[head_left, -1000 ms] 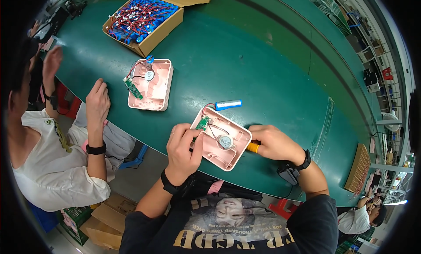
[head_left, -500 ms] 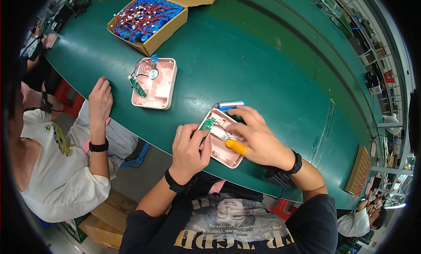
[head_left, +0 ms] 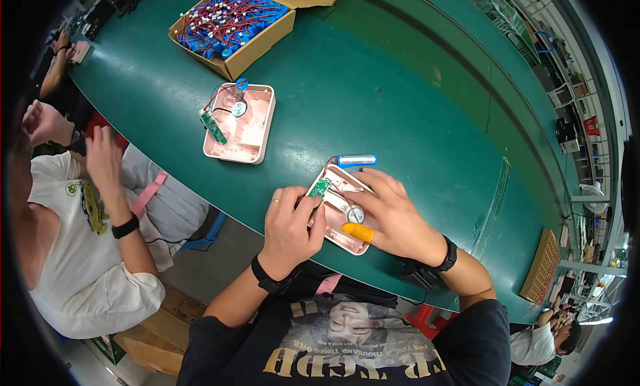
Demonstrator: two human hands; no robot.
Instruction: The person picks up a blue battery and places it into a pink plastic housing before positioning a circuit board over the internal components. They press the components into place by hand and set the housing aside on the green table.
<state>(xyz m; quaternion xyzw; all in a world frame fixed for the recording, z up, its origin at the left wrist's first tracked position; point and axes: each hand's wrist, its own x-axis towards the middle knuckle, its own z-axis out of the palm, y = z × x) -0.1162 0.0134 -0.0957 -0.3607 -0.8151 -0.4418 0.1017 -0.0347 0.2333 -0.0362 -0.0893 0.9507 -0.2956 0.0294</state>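
In front of me on the table lies a pale pink plastic housing point(head_left: 340, 243), open side up and tilted at an angle. My left hand point(head_left: 293, 223) is closed at its left wall, fingers pinching the green circuit board point(head_left: 321, 187). Inside the housing sits a round silver speaker point(head_left: 355, 215) with thin wires. My right hand point(head_left: 397, 216) lies around the housing's right side, its bent forefinger by the wires. A yellow finger cot point(head_left: 358, 232) covers that thumb, just below the speaker. Beyond the far edge rests a blue cylindrical battery point(head_left: 357, 161), its wires running to the board.
A second pink housing point(head_left: 263, 123) with a board, speaker and battery stands farther left. Behind it is a cardboard box point(head_left: 263, 46) full of blue batteries. A co-worker point(head_left: 100, 253) sits at my left. A brown gridded tray point(head_left: 540, 266) lies at the far right.
My right thumb has slid down off the speaker, which now shows fully. My left hand stays at the board. The co-worker's hand has lifted away from the table edge.
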